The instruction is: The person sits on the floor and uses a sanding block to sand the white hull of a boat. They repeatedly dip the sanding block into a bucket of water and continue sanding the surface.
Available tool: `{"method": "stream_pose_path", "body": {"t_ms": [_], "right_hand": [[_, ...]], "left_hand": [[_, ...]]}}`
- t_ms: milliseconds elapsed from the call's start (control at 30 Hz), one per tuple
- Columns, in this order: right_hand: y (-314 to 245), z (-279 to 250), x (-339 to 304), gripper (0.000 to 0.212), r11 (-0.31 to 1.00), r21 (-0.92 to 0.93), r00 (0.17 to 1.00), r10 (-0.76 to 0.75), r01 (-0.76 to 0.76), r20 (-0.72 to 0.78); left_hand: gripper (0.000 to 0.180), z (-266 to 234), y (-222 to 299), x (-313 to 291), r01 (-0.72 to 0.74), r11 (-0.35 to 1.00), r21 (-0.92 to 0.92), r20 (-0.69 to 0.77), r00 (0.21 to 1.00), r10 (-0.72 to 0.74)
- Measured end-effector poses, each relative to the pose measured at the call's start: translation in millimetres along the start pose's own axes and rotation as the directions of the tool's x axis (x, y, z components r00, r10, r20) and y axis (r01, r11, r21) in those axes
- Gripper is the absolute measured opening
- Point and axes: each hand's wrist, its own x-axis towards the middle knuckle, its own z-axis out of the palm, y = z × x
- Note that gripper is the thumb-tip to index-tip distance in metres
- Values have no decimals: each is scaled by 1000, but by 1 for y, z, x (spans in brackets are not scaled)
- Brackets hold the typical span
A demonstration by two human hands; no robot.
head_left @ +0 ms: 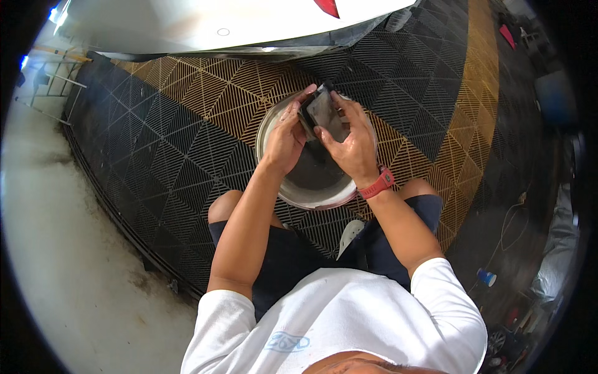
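Observation:
Between my two hands is a dark rectangular block with a grey, wet-looking face [325,113], tilted over a round white bucket [346,194]. Dark, murky water [316,169] shows inside the bucket below it. My left hand [288,138] grips the block along its left side, fingers pointing away from me. On the other side, my right hand [356,142] holds it with the thumb on the near edge and the fingers round the right side. A red watch sits on my right wrist. Whether the grey face is a separate sheet, I cannot tell.
Beyond the bucket is the lower end of a white car [205,28]. Black and yellow slatted tiles [187,143] cover the floor. A metal ladder [59,84] stands at far left. A blue cup [486,277] and a thin cord [506,230] lie at right.

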Motion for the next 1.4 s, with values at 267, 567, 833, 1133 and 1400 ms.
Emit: {"method": "stream_pose_path", "body": {"t_ms": [267, 567, 833, 1133, 1400], "right_hand": [[-6, -1, -1, 46, 999, -12, 996, -33, 32, -83], [-7, 2, -1, 40, 994, 106, 996, 48, -40, -69], [20, 19, -8, 55, 961, 263, 995, 79, -90, 53], [28, 6, 8, 40, 104, 787, 757, 377, -608, 534], [48, 7, 10, 39, 747, 453, 866, 345, -487, 362]], "left_hand": [[53, 3, 2, -8, 42, 998, -48, 20, 999, -41], [55, -2, -2, -5, 50, 999, 6, 23, 998, -50], [69, -12, -2, 1, -46, 931, 363, -125, 987, 97], [67, -23, 26, -9, -34, 729, 684, -253, 926, 281], [67, -67, -9, -7, 40, -173, 984, 37, 907, 419]]}}
